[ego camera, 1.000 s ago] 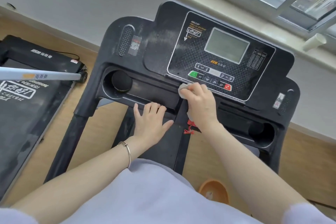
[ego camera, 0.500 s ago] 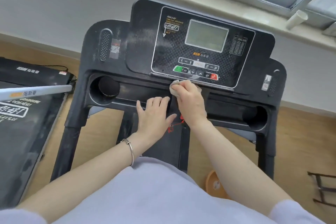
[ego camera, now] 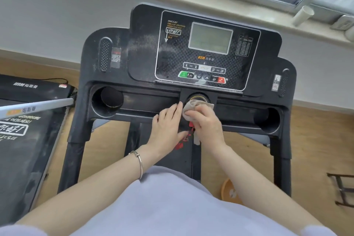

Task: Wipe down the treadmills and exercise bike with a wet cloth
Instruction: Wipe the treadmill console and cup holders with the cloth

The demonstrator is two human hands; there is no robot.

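A flat black treadmill [ego camera: 28, 149] with white writing is lying on the left. The left hand [ego camera: 168, 126] is resting, fingers straight, on the big dusty treadmill [ego camera: 141, 53]. The right hand [ego camera: 208, 126] is squeezing a crumpled pale cloth [ego camera: 195, 106] against its round shiny knob [ego camera: 198, 96]. Buttons above are showing 4, 8, 12, 16.

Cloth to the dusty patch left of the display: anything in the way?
Nothing visible. The right hand grips the cloth on the round knob below the button row. The console face from there up to the dusty patch is bare. The left hand lies flat just left of the cloth, below that path.
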